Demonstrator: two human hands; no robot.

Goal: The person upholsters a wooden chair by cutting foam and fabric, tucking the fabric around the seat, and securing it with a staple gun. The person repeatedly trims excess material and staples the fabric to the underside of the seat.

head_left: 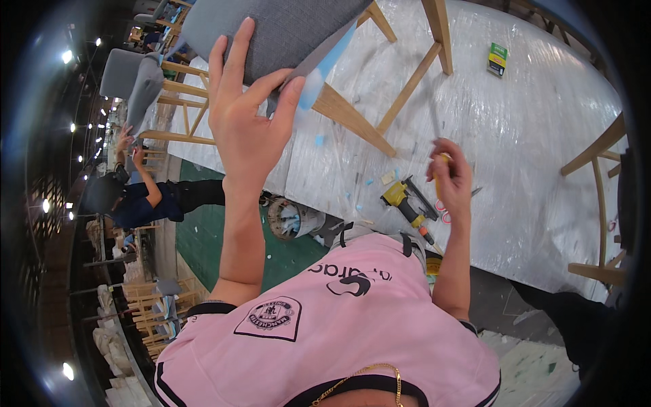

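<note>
apparent step: edge work on grey seat (298, 37). left grip (252, 125) pinches its edge; right grip (454, 175) encloses yellow-handled tool (443, 160). next move likely requires edge held taut.

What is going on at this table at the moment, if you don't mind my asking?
A person in a pink shirt has the left hand on a grey upholstered chair at the plastic-covered table. The right hand holds a yellow-handled tool, apart from the chair; its tip is blurred. A yellow-and-black power tool lies nearby on the table. To the left, another person has their hands at a second grey chair.
</note>
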